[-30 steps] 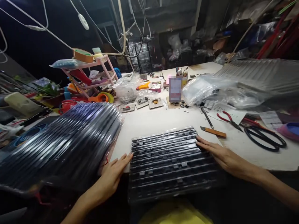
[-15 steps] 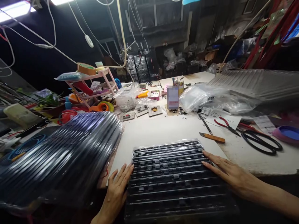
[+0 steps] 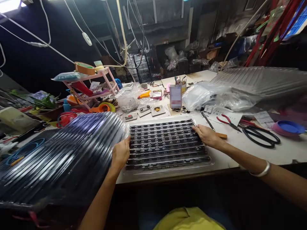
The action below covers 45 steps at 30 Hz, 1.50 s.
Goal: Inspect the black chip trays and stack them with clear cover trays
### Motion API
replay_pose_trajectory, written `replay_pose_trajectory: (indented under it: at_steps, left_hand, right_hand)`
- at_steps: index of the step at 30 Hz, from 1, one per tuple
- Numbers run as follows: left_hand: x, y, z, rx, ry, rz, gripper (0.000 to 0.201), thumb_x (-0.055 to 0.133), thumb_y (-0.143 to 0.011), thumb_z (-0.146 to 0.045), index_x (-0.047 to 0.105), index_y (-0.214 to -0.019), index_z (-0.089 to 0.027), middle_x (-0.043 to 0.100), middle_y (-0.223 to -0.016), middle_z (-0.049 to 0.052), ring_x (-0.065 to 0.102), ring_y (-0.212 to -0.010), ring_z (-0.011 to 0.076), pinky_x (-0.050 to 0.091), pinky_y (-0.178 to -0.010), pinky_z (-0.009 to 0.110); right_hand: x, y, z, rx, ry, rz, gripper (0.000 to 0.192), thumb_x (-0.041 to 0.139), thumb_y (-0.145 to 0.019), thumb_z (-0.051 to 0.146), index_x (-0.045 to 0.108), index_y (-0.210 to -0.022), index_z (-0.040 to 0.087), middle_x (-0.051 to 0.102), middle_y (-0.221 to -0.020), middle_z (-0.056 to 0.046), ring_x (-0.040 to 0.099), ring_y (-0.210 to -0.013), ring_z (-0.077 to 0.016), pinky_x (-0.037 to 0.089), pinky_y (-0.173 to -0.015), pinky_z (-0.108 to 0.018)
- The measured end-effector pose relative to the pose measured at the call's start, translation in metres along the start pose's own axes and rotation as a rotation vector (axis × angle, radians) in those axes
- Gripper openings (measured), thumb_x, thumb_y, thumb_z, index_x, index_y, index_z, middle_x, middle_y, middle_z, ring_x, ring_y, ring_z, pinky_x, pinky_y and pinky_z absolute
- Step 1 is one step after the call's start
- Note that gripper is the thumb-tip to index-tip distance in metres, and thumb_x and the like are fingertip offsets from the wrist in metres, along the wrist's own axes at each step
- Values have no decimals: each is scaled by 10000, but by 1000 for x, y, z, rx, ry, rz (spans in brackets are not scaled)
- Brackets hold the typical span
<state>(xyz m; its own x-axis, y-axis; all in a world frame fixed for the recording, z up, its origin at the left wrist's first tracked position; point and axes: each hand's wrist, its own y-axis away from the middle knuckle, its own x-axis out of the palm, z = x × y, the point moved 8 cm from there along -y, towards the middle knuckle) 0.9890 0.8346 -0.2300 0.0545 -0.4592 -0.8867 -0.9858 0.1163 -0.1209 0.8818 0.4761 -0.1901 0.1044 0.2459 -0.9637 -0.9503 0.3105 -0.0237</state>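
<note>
Black tray (image 3: 165, 143): flat on the white surface (image 3: 251, 150), frame centre. My left hand (image 3: 120, 153) and right hand (image 3: 207, 135) have fingers clasping its side edges.

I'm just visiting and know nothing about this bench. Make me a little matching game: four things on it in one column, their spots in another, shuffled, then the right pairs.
Things:
1. tray of parts
2. black scissors
3. tape roll
4. wrapped stack of trays

Places:
A. on top of the pink rack
B. between the left hand and the right hand
C. on the table, far right
D. left of the left hand

Pairs: 1-B, 2-C, 3-A, 4-D
</note>
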Motion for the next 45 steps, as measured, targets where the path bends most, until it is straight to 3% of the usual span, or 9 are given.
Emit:
replay_pose_trajectory:
  at_steps: [4,8,10,14,18,21,27,35,45]
  left_hand:
    - [38,1,5,-56,-129,141,560,243,-936,-428,682,-773,-121,671,-747,202,647,-781,340,441,-692,404]
    - [43,12,2,-45,-198,156,516,290,-936,-431,533,-1255,-106,681,-947,194,634,-919,336,452,-772,435]
    - [41,17,-13,100,-258,91,500,313,-943,-363,371,-1403,-178,603,-1209,176,557,-1108,329,420,-874,477]
    - [57,28,-46,428,-327,63,463,256,-954,-237,436,-1367,-132,412,-1437,132,363,-1324,292,257,-1073,499]
    - [73,25,-51,379,-288,80,555,293,-955,-332,426,-1325,61,387,-1407,263,335,-1331,347,255,-1094,468]
    - [69,26,-52,361,-173,58,641,298,-946,-454,404,-1350,32,341,-1441,252,282,-1357,349,264,-1091,486]
    - [68,46,-79,670,-100,203,579,301,-941,-494,374,-1409,-161,282,-1507,82,209,-1399,262,193,-1130,470]
    - [60,44,-92,655,-121,169,575,389,-917,-472,456,-1353,-102,401,-1442,132,332,-1344,301,276,-1095,446]
    - [68,46,-88,628,-69,172,607,319,-936,-488,390,-1392,-93,314,-1486,137,231,-1385,313,221,-1112,495]
  right_hand:
    - [32,-9,-11,72,174,86,389,329,-954,391,587,-849,119,641,-704,-135,624,-679,-265,408,-613,-335]
    - [33,0,-6,71,298,59,452,314,-960,373,532,-1168,36,650,-945,-230,622,-885,-360,422,-736,-445]
    - [27,5,7,-45,359,-32,465,319,-964,341,446,-1306,53,546,-1233,-252,533,-1100,-373,371,-875,-503]
    - [45,16,49,-487,393,-33,452,317,-974,352,469,-1332,122,376,-1440,-189,355,-1309,-329,287,-1012,-503]
    - [73,30,79,-694,287,123,736,373,-887,617,339,-1427,119,226,-1497,-218,176,-1385,-374,238,-1050,-561]
    - [73,45,95,-791,232,83,736,385,-880,623,372,-1409,111,222,-1491,-233,167,-1388,-370,216,-1064,-570]
    - [60,58,100,-831,187,-45,473,384,-956,395,577,-1220,54,505,-1330,-208,395,-1294,-323,333,-1031,-472]
    - [73,65,104,-799,221,226,923,454,-801,696,266,-1450,68,123,-1507,-252,70,-1399,-378,160,-1090,-562]
    - [75,19,98,-745,169,293,829,293,-867,690,194,-1471,130,155,-1526,-144,94,-1416,-284,93,-1103,-581]
